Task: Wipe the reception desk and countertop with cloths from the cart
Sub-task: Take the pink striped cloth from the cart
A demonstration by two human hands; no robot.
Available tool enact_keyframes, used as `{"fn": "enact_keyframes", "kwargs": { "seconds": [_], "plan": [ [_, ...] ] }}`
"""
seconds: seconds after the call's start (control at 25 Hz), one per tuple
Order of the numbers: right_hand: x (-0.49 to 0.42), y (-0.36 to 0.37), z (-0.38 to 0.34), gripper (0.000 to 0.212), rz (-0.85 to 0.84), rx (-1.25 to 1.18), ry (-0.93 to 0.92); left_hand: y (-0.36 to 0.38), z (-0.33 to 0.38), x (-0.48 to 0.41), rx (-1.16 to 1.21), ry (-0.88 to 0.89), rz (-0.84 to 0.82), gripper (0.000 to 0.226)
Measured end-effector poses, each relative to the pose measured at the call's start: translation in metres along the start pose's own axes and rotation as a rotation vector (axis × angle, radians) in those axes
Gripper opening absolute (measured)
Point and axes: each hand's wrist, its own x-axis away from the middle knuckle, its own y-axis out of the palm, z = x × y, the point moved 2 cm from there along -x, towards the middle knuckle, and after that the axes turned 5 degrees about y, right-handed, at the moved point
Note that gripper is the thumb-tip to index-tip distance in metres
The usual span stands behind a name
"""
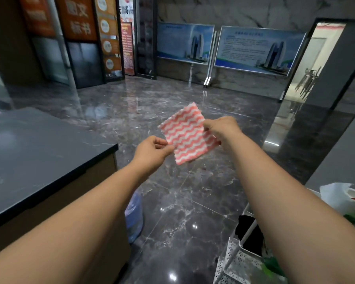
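Observation:
A pink-and-white wavy-striped cloth [188, 134] hangs spread in the air above the floor, in front of me. My left hand [152, 152] pinches its lower left edge between thumb and fingers. My right hand [223, 130] grips its right edge. The dark grey top of the reception desk [39, 152] lies to my left, below and apart from the cloth. The white perforated cart [240, 257] stands at the lower right under my right forearm.
A blue water jug [134, 216] sits on the floor against the desk's end. The cart carries a white paper roll [340, 195] and green items. Glossy dark marble floor [182, 212] stretches ahead to display boards [258, 50] on the far wall. A doorway opens at the right.

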Motion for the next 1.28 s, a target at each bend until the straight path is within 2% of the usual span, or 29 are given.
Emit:
{"fn": "enact_keyframes", "kwargs": {
  "seconds": [0.12,0.2,0.28,0.36,0.4,0.56,0.68,0.8,0.96,1.28],
  "plan": [
    [0.053,0.046,-0.033,0.023,-0.202,-0.073,-0.008,-0.053,0.004,0.015,0.3,-0.128,0.071,0.022],
    [0.073,0.071,-0.046,0.017,-0.297,-0.121,0.005,-0.077,0.01,0.026,0.611,-0.203,0.094,0.019],
    [0.096,0.103,-0.058,0.014,-0.375,-0.133,0.002,-0.116,0.007,0.04,0.732,-0.19,0.155,0.028],
    [0.117,0.13,-0.067,0.015,-0.43,-0.124,-0.043,-0.157,-0.001,0.054,0.672,-0.139,0.241,0.047],
    [0.127,0.144,-0.072,0.018,-0.461,-0.101,-0.089,-0.179,-0.004,0.063,0.585,-0.114,0.301,0.049],
    [0.172,0.19,-0.093,0.028,-0.549,0.078,-0.346,-0.25,-0.003,0.102,0.168,0.04,0.475,0.024],
    [0.205,0.228,-0.109,0.037,-0.652,0.148,-0.447,-0.296,-0.01,0.126,0.054,0.092,0.533,0.029],
    [0.233,0.269,-0.118,0.042,-0.716,0.253,-0.544,-0.331,-0.021,0.149,-0.095,0.028,0.554,0.042],
    [0.265,0.326,-0.126,0.042,-0.804,0.388,-0.692,-0.369,-0.031,0.189,-0.177,-0.082,0.586,0.06],
    [0.322,0.421,-0.12,0.033,-1.099,0.564,-0.892,-0.426,-0.059,0.253,-0.301,-0.279,0.702,0.07]
  ]
}}
